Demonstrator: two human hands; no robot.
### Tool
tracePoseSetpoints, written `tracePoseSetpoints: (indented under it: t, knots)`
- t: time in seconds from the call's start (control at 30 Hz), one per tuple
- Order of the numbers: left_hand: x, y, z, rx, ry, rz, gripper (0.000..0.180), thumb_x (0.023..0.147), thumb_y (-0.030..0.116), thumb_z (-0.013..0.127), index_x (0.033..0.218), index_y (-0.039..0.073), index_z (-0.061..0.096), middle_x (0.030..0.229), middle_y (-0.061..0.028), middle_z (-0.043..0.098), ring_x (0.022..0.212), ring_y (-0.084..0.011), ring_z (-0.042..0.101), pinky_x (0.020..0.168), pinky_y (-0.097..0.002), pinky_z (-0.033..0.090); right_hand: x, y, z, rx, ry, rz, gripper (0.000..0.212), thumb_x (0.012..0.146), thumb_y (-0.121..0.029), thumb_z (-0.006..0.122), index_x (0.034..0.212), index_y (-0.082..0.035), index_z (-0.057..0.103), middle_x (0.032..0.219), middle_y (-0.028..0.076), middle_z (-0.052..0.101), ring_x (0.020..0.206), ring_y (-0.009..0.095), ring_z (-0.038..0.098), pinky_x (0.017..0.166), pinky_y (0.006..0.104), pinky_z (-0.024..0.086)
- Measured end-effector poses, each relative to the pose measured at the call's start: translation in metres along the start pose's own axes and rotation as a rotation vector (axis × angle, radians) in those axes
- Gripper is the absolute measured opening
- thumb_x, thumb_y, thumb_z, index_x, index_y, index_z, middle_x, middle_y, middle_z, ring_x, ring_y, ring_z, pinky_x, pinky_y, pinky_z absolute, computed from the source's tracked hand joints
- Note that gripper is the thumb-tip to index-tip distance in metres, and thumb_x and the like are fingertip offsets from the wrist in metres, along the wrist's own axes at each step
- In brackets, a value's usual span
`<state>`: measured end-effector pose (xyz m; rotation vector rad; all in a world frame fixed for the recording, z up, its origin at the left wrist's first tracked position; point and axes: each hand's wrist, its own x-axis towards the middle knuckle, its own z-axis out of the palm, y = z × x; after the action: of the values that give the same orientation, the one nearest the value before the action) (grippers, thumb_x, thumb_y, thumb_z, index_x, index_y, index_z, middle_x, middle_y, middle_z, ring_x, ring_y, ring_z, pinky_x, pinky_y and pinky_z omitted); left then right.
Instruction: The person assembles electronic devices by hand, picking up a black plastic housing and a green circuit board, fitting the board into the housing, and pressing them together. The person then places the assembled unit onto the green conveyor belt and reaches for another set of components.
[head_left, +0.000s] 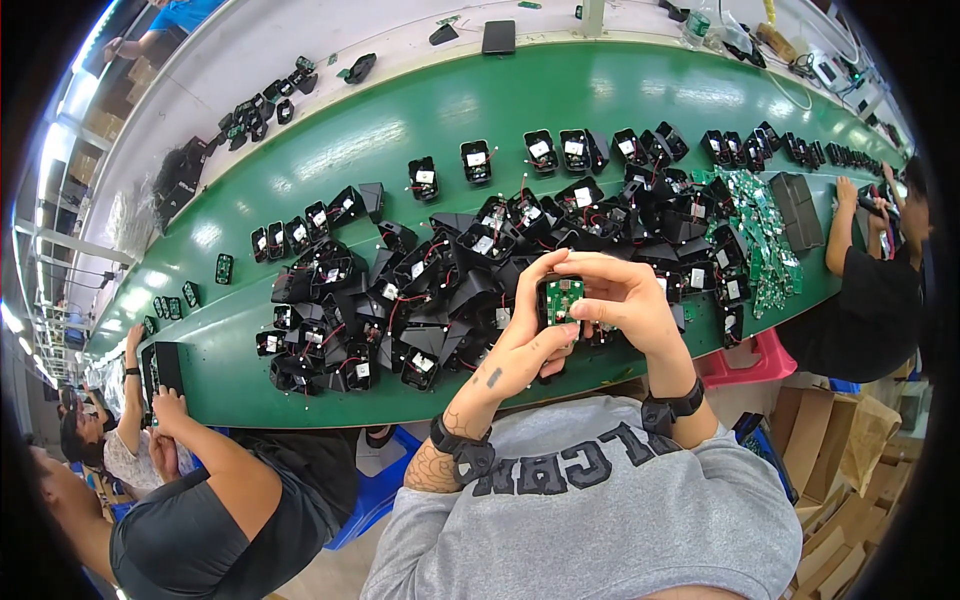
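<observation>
Both of my hands are closed around a small black plastic housing with a green circuit board [562,299] in its open face. My left hand [530,335] wraps its left side, with the thumb near the board's lower edge. My right hand [632,300] grips the right side, and its thumb presses on the lower part of the board. My fingers hide most of the housing's outer walls. Just beyond and to the left spreads a large heap of black housings [470,290], many with white parts and red wires inside.
Loose green circuit boards [765,240] are piled at the right, beside a dark tray [796,212]. Single housings [422,178] stand in a row along the green table [330,150]. Co-workers sit on both sides. A pink stool [752,362] and cardboard boxes [815,440] are at lower right.
</observation>
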<state>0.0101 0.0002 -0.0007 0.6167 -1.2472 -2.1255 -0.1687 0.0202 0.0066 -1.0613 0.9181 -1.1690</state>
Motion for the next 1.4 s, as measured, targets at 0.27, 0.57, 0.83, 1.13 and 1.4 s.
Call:
tracePoseSetpoints:
  t: [0.27, 0.57, 0.83, 1.13, 1.4]
  knots:
    - [0.000, 0.001, 0.002, 0.054, 0.022, 0.025, 0.073, 0.087, 0.001, 0.048, 0.146, 0.019, 0.008, 0.106, -0.0113, 0.045, 0.061, -0.0070, 0.043, 0.045, -0.0197, 0.040, -0.002, 0.008, 0.006, -0.063, 0.113, -0.219, 0.032, 0.077, 0.003, 0.069, 0.109, -0.001, 0.066, 0.110, 0.009, 0.061, 0.096, 0.015, 0.061, 0.069, 0.0225, 0.052]
    - [-0.002, 0.005, 0.007, 0.137, 0.064, 0.027, 0.076, 0.089, 0.003, 0.050, 0.146, 0.020, 0.003, 0.093, -0.0104, 0.050, 0.059, -0.0073, 0.045, 0.039, -0.0182, 0.042, 0.001, 0.013, 0.006, -0.285, 0.116, -0.380, 0.024, 0.074, 0.001, 0.070, 0.097, -0.003, 0.070, 0.117, 0.013, 0.060, 0.101, 0.020, 0.060, 0.081, 0.0299, 0.052]
    - [-0.003, 0.007, 0.011, 0.068, 0.034, 0.000, 0.077, 0.091, 0.003, 0.048, 0.147, 0.022, -0.001, 0.078, -0.0018, 0.043, 0.054, -0.0060, 0.041, 0.039, -0.0195, 0.041, 0.002, 0.013, 0.012, -0.370, 0.147, -0.401, 0.021, 0.073, 0.005, 0.067, 0.094, 0.001, 0.069, 0.112, 0.014, 0.059, 0.105, 0.025, 0.059, 0.088, 0.0330, 0.048]
    - [-0.002, 0.001, 0.009, 0.063, 0.001, 0.063, 0.071, 0.090, 0.004, 0.052, 0.144, 0.018, 0.008, 0.082, -0.0048, 0.047, 0.055, -0.0078, 0.044, 0.043, -0.0214, 0.042, -0.001, 0.009, 0.014, -0.446, 0.238, -0.387, 0.017, 0.076, 0.007, 0.065, 0.092, 0.003, 0.067, 0.106, 0.012, 0.062, 0.091, 0.016, 0.062, 0.076, 0.0248, 0.051]
    - [-0.002, -0.003, 0.010, 0.063, -0.008, 0.065, 0.071, 0.090, 0.004, 0.053, 0.144, 0.015, 0.007, 0.081, -0.0047, 0.046, 0.056, -0.0085, 0.045, 0.043, -0.0217, 0.043, 0.000, 0.002, 0.011, -0.592, 0.234, -0.467, 0.015, 0.073, 0.004, 0.068, 0.087, -0.001, 0.070, 0.096, 0.009, 0.066, 0.082, 0.014, 0.063, 0.069, 0.0249, 0.050]
